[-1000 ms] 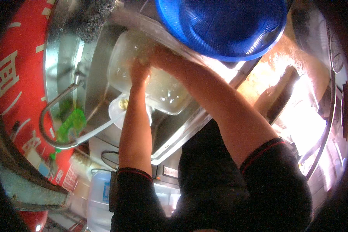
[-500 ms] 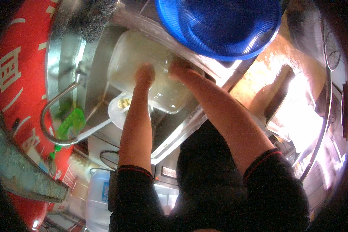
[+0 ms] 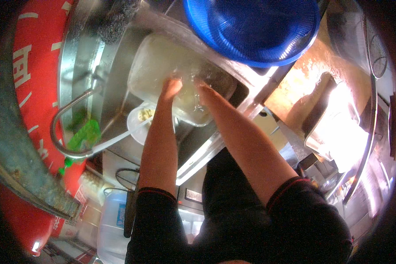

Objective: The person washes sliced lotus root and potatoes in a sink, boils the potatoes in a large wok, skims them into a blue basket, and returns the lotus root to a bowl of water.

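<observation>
Both hands are dipped in cloudy water (image 3: 158,50) inside a translucent plastic tub (image 3: 133,72), which stands in a metal sink (image 3: 114,72). My left hand (image 3: 172,85) is under the surface to the wrist. A little to its right, my right hand (image 3: 202,89) goes in too, with small splashes around it. Water and blur hide the fingers of both, and whatever they might touch. Beside my left forearm, a white bowl (image 3: 137,133) holds pale yellow pieces (image 3: 145,115).
A curved metal faucet (image 3: 57,116) arches at the left, and a whitish strip, water or hose, runs from its end toward the bowl. Beyond the tub sits a blue plastic basket (image 3: 251,31). Green bottle (image 3: 86,134) lies left; a shiny metal container (image 3: 339,132) stands right.
My right hand has drawn slightly nearer in the tub, and splashes now show around both hands. The whole view has shifted a little with my head.
</observation>
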The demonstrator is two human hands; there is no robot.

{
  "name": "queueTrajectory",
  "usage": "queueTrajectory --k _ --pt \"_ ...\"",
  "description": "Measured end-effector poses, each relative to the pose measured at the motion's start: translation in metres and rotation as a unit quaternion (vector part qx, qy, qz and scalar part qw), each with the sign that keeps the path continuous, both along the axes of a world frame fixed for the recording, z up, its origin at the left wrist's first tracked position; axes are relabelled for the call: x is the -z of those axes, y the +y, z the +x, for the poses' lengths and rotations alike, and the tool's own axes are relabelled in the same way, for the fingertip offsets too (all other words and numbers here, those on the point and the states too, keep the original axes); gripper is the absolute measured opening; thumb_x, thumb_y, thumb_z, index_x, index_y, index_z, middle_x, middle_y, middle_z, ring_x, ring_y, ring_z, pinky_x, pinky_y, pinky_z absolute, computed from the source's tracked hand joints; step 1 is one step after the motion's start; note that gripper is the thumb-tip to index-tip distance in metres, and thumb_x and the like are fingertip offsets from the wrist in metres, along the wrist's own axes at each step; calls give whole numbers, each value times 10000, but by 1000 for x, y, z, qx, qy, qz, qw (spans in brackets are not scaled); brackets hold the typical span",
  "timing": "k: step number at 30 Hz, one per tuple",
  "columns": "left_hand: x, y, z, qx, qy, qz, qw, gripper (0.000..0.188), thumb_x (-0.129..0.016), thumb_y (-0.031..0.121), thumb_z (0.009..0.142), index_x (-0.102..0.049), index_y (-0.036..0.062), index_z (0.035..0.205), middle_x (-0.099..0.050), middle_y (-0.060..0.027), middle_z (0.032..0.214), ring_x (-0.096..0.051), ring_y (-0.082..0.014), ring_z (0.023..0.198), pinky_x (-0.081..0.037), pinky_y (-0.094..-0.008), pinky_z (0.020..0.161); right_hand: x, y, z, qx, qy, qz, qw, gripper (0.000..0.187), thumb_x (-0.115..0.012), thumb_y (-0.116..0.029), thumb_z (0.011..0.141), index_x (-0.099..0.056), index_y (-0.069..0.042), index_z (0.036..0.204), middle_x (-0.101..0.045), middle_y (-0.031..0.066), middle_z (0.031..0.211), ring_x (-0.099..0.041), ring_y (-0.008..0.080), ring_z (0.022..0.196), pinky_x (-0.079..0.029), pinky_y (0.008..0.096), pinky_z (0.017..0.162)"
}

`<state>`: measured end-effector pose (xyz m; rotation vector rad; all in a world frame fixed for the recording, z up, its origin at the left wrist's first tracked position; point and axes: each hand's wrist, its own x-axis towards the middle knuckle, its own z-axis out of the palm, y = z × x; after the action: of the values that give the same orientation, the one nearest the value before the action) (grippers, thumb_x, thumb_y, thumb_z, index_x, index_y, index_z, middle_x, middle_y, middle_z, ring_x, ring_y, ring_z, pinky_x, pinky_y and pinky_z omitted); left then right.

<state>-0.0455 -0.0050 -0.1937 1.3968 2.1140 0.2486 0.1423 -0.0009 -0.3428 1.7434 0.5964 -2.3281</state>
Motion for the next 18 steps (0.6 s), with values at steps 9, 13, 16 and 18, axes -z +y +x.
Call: queueTrajectory --k 9,13,16,18 --pt "-9 -10 45 -213 -68 -30 974 374 -447 245 1060 -684 -44 1063 -716 -280 1065 -684 -441 962 -530 -502 846 -176 55 -41 27 -48 24 998 666 -580 -597 983 -655 -33 1328 -653 157 1326 -617 317 1170 -490 503 956" --pt "-57 8 89 -394 -302 203 844 425 -500 336 1086 -607 -20 1294 -704 -233 1120 -681 -358 1008 -544 -467 886 -293 90 -42 2 -42 57 998 713 -576 -636 978 -670 -2 1290 -706 154 1162 -667 277 1015 -534 467 835" --pt "-105 24 104 -422 -330 243 809 487 -514 379 1089 -585 0 1387 -695 -232 1184 -683 -345 1058 -542 -454 936 -290 69 -34 120 -10 164 979 646 -536 -559 1056 -664 50 1230 -721 158 1094 -682 245 958 -561 404 806" --pt "-154 34 109 -413 -306 231 826 494 -500 389 1095 -589 33 1426 -688 -230 1259 -679 -361 1127 -532 -440 980 -316 72 -27 75 -17 205 976 512 -501 -431 1112 -663 47 1202 -725 150 1072 -678 225 964 -564 378 850"
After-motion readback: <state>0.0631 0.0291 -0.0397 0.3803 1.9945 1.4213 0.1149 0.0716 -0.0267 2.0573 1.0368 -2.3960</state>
